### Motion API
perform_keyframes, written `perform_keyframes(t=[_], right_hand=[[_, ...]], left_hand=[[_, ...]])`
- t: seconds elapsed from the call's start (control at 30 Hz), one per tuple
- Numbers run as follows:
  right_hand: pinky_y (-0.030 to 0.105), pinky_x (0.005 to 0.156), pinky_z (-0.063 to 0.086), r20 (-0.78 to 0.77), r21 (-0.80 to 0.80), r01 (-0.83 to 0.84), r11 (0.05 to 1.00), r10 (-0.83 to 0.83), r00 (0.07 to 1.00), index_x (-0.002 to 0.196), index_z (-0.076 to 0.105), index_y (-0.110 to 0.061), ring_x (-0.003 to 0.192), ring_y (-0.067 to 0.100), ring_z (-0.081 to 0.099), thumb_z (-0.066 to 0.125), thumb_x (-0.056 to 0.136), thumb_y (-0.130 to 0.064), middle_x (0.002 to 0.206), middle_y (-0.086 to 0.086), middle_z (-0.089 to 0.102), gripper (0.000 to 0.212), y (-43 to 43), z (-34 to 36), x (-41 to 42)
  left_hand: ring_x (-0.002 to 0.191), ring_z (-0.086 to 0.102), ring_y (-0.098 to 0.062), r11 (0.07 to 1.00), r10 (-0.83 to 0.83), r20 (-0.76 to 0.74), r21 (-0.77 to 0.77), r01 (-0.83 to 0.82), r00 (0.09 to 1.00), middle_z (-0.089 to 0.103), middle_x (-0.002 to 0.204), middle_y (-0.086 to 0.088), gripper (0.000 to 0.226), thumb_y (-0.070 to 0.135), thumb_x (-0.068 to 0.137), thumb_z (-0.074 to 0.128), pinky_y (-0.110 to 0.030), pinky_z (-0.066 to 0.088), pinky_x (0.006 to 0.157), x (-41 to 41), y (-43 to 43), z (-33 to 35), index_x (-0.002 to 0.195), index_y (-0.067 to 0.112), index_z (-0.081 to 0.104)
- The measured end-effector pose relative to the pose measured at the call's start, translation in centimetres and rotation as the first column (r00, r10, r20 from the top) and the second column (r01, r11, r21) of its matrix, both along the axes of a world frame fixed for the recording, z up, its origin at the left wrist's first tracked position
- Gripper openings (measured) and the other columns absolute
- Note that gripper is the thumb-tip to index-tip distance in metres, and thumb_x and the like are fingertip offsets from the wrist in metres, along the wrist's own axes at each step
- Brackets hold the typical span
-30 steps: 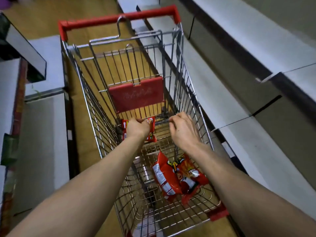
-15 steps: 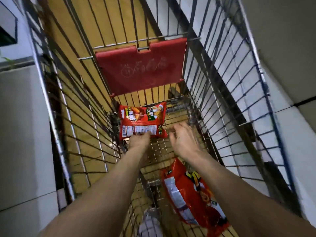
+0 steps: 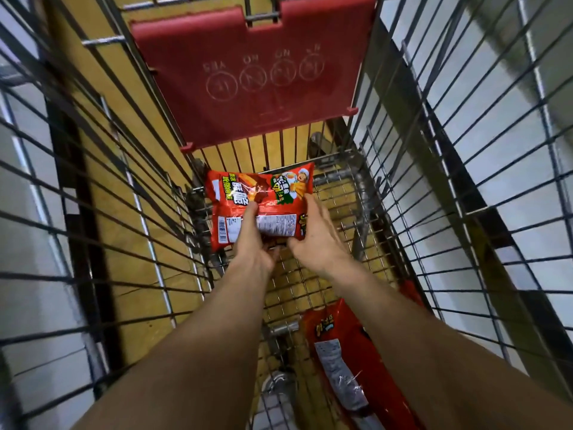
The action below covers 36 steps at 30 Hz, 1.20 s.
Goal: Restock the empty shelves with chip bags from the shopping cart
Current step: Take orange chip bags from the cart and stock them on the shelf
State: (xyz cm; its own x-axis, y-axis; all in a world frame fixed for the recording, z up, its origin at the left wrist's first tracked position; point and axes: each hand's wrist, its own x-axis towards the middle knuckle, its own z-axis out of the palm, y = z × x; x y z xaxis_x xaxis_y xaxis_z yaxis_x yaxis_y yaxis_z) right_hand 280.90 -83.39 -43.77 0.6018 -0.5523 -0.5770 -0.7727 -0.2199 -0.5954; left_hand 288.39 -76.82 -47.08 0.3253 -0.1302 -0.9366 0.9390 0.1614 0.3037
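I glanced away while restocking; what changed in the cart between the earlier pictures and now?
The left hand raised the small red chip bag from the far end of the wire shopping cart, and the right hand came over to grip its right edge; both hold it now. The larger red bag stayed lying on the cart floor.

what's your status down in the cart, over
Left hand and right hand both hold the chip bag at the cart's far end. Second bag lies on the cart floor. Nothing in the way.
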Motion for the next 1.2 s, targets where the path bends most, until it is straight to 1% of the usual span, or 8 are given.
perform_keyframes(t=[0.1, 0.3, 0.4, 0.47, 0.63, 0.9, 1.07, 1.2], right_hand=[[0.048, 0.122, 0.005, -0.133, -0.398, -0.373, 0.838, 0.349, 0.928, 0.155, -0.005, -0.022, 0.15, 0.025, 0.0, 0.067, 0.088, -0.023, 0.163, 0.005, -0.008, 0.098, 0.1, 1.1, -1.2], [0.05, 0.119, 0.004, -0.349, -0.489, -0.527, 0.695, 0.398, 0.849, 0.154, -0.01, -0.022, 0.15, 0.03, -0.001, 0.069, 0.086, -0.029, 0.162, 0.012, -0.003, 0.104, -2.0, 3.6, -3.0], [0.046, 0.113, 0.03, -0.205, -0.429, -0.264, 0.864, 0.192, 0.96, 0.153, 0.015, -0.026, 0.134, 0.028, 0.039, 0.072, 0.082, -0.027, 0.148, 0.007, 0.04, 0.091, -4.1, 5.1, -3.8], [0.038, 0.092, 0.05, -0.011, -0.057, 0.164, 0.985, -0.165, 0.986, 0.144, 0.035, -0.024, 0.105, 0.022, 0.06, 0.075, 0.079, -0.019, 0.12, 0.002, 0.061, 0.077, -5.5, 6.3, -4.4], [0.024, 0.058, 0.055, -0.074, 0.616, 0.381, 0.689, -0.431, 0.899, 0.114, 0.061, -0.014, 0.065, 0.014, 0.07, 0.066, 0.086, -0.023, 0.08, 0.003, 0.074, 0.03, -6.1, 7.7, -6.7], [0.045, 0.103, 0.046, -0.144, 0.375, 0.313, 0.872, -0.279, 0.95, 0.144, 0.035, -0.035, 0.118, 0.025, 0.058, 0.066, 0.059, -0.082, 0.136, -0.004, 0.055, 0.102, -4.2, 7.5, -7.6], [0.042, 0.098, 0.051, 0.001, 0.299, 0.475, 0.827, -0.498, 0.867, 0.125, 0.058, -0.024, 0.103, 0.022, 0.067, 0.072, 0.072, -0.063, 0.116, 0.001, 0.069, 0.068, -4.5, 7.2, -9.0], [0.036, 0.094, 0.052, -0.012, 0.308, 0.441, 0.843, -0.46, 0.888, 0.125, 0.058, -0.022, 0.099, 0.021, 0.068, 0.071, 0.078, -0.057, 0.113, 0.002, 0.069, 0.06, -5.3, 7.9, -10.5]], left_hand=[[0.101, 0.067, -0.026, 1.0, -0.029, 0.079, 0.008, 0.029, 0.996, 0.07, 0.111, -0.009, 0.053, 0.033, 0.077, 0.076, -0.04, 0.054, 0.09, -0.8, -0.7, 0.7, 0.123, 0.013, 0.059], [0.092, 0.071, -0.025, 0.986, -0.148, 0.043, -0.067, 0.151, 0.988, 0.071, 0.111, -0.01, 0.055, 0.046, 0.078, 0.073, -0.03, 0.057, 0.051, -4.4, -3.6, 4.6, 0.122, 0.015, 0.063], [0.099, 0.063, -0.022, 0.949, -0.312, 0.127, -0.009, 0.316, 0.942, 0.069, 0.113, -0.009, 0.058, 0.058, 0.085, 0.059, -0.031, 0.052, 0.073, -5.4, -3.0, 5.7, 0.123, 0.014, 0.061], [0.113, 0.057, -0.024, 0.908, -0.417, 0.19, 0.056, 0.415, 0.889, 0.066, 0.12, -0.008, 0.064, 0.065, 0.082, 0.056, -0.035, 0.046, 0.079, -5.2, -1.6, 6.0, 0.126, 0.018, 0.058], [0.092, 0.069, -0.022, 0.786, -0.574, 0.163, -0.166, 0.595, 0.803, 0.075, 0.1, -0.005, 0.049, 0.059, 0.085, 0.053, -0.037, 0.052, 0.076, -4.5, 0.3, 7.5, 0.113, 0.02, 0.065], [0.09, 0.073, -0.029, 0.688, -0.711, 0.188, -0.011, 0.725, 0.678, 0.074, 0.106, -0.011, 0.094, 0.067, 0.054, 0.078, -0.044, 0.058, 0.08, -5.5, 1.6, 7.1, 0.132, 0.021, 0.054], [0.101, 0.064, -0.028, 0.684, -0.728, 0.078, 0.023, 0.729, 0.681, 0.068, 0.114, -0.015, 0.062, 0.069, 0.09, 0.039, -0.043, 0.049, 0.089, -6.6, 3.3, 6.4, 0.115, 0.016, 0.06], [0.101, 0.061, -0.032, 0.508, -0.857, -0.074, 0.052, 0.86, 0.51, 0.067, 0.104, -0.014, 0.094, 0.082, 0.043, 0.063, -0.052, 0.045, 0.095, -9.4, 3.7, 6.8, 0.107, 0.014, 0.058]])
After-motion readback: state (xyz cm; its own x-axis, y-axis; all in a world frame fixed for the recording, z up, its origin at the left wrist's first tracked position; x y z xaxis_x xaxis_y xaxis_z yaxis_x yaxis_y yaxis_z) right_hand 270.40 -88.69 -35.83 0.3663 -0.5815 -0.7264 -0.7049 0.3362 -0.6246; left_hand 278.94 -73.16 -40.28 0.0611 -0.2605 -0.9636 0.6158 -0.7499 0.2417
